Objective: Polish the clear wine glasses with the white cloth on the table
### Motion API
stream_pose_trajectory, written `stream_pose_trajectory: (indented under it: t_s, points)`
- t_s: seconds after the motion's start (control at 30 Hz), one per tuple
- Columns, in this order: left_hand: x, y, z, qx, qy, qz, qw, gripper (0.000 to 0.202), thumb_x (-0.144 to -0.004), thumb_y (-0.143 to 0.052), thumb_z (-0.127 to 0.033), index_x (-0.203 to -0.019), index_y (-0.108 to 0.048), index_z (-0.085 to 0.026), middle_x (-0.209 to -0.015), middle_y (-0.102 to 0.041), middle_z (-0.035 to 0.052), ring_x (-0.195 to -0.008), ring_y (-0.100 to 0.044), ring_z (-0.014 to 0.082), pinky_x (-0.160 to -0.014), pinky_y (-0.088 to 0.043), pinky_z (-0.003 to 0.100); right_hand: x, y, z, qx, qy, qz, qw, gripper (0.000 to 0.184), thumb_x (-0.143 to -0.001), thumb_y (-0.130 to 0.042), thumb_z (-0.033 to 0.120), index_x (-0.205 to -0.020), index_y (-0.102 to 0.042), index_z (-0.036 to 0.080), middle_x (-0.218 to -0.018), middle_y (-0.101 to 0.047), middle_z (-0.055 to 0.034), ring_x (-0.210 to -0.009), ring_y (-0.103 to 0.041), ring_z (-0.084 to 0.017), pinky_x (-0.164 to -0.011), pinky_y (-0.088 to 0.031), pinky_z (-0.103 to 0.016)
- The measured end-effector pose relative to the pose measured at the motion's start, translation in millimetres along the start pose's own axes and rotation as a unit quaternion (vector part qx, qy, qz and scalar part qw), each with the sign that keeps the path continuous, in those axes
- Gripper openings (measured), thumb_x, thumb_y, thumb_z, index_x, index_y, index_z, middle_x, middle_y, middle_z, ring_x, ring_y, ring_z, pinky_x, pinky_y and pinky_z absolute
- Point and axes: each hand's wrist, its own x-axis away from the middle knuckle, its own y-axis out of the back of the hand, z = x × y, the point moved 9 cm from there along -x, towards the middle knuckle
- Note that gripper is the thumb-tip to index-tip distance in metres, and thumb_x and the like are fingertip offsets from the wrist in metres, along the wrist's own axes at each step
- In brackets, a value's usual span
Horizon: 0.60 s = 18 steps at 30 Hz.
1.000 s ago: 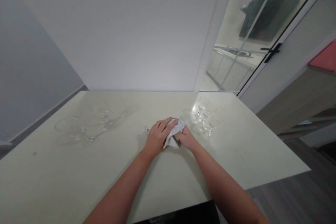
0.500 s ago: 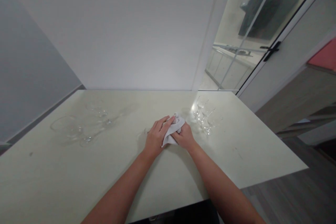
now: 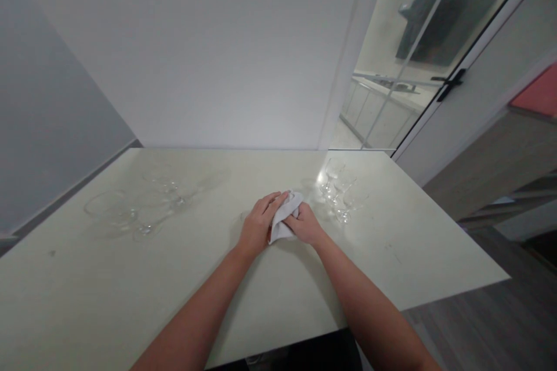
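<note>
Both my hands meet over the middle of the pale table [image 3: 108, 301]. My left hand [image 3: 256, 226] is wrapped round a clear stemmed glass [image 3: 243, 217], of which only the foot shows to the left of my fingers. My right hand [image 3: 304, 225] is closed on a white cloth [image 3: 282, 217] and presses it against the glass. The cloth covers most of the bowl.
Several clear stemmed glasses [image 3: 342, 194] stand close to the right of my hands. More clear glasses [image 3: 130, 211] are grouped at the left of the table. A white wall runs behind; a glass door [image 3: 418, 58] is at the back right. The table's right edge drops to a wooden floor.
My hands have stayed in place while the cloth shifted round the glass; my right hand turned slightly and the cloth bunched tighter between my hands.
</note>
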Motion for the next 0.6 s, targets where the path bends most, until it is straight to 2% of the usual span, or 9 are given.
stream_pose_trajectory:
  t_s: [0.1,0.2,0.3,0.4,0.43,0.5,0.6]
  points:
    - [-2,2.1,-5,0.044,-0.011,0.005,0.999,0.071,-0.083,-0.058,-0.024,-0.149,-0.032,-0.021,-0.142,-0.045,0.0138,-0.13,-0.046,0.0281,-0.11,-0.039,0.042,3,10,8,0.068,0.04,-0.078,0.994,0.011,-0.075,-0.063,0.026,-0.081,-0.062,0.017,-0.075,-0.062,-0.0013,-0.069,-0.054,-0.016,-0.066,-0.045,-0.027]
    - [-3,3.6,-4,0.069,-0.012,-0.014,0.997,0.07,-0.081,-0.057,-0.022,-0.147,-0.034,-0.021,-0.141,-0.045,0.0134,-0.129,-0.046,0.0278,-0.109,-0.041,0.041,9,18,14,0.062,0.065,-0.142,0.986,0.01,-0.076,-0.063,0.027,-0.074,-0.059,0.018,-0.07,-0.06,-0.0008,-0.065,-0.053,-0.016,-0.065,-0.045,-0.028]
    - [-2,5.4,3,0.101,0.007,-0.067,0.993,0.065,-0.082,-0.055,-0.018,-0.144,-0.037,-0.021,-0.138,-0.049,0.0131,-0.121,-0.053,0.0246,-0.103,-0.046,0.039,15,27,17,0.01,0.088,-0.199,0.976,0.014,-0.083,-0.057,0.031,-0.082,-0.062,0.018,-0.083,-0.065,-0.005,-0.078,-0.059,-0.019,-0.079,-0.048,-0.031]
    - [3,7.1,15,0.195,0.049,-0.138,0.97,0.062,-0.086,-0.059,-0.028,-0.142,-0.032,-0.02,-0.133,-0.052,0.0154,-0.108,-0.061,0.022,-0.094,-0.051,0.038,19,32,11,-0.036,0.078,-0.247,0.965,0.019,-0.086,-0.056,0.033,-0.095,-0.063,0.018,-0.095,-0.065,-0.0073,-0.095,-0.059,-0.021,-0.095,-0.045,-0.036]
    - [5,6.8,19,0.231,0.066,-0.16,0.958,0.061,-0.088,-0.058,-0.033,-0.141,-0.029,-0.019,-0.13,-0.054,0.016,-0.106,-0.062,0.0216,-0.093,-0.052,0.038,17,28,8,-0.051,0.064,-0.23,0.97,0.019,-0.086,-0.056,0.034,-0.095,-0.063,0.019,-0.093,-0.065,-0.0068,-0.095,-0.059,-0.021,-0.095,-0.045,-0.036]
    - [8,3.3,27,0.287,0.091,-0.185,0.935,0.057,-0.093,-0.053,-0.041,-0.138,-0.026,-0.019,-0.125,-0.057,0.0163,-0.109,-0.062,0.022,-0.094,-0.051,0.039,11,8,1,-0.074,0.037,-0.144,0.986,0.02,-0.087,-0.056,0.037,-0.092,-0.063,0.019,-0.088,-0.065,-0.0053,-0.091,-0.06,-0.021,-0.092,-0.047,-0.036]
    - [9,-4.4,36,0.322,0.109,-0.189,0.921,0.048,-0.096,-0.042,-0.051,-0.132,-0.032,-0.021,-0.127,-0.056,0.0157,-0.119,-0.057,0.0236,-0.098,-0.048,0.041,9,-25,-4,-0.084,0.01,-0.017,0.996,0.024,-0.087,-0.054,0.041,-0.085,-0.064,0.02,-0.085,-0.065,-0.0039,-0.088,-0.06,-0.021,-0.086,-0.05,-0.034]
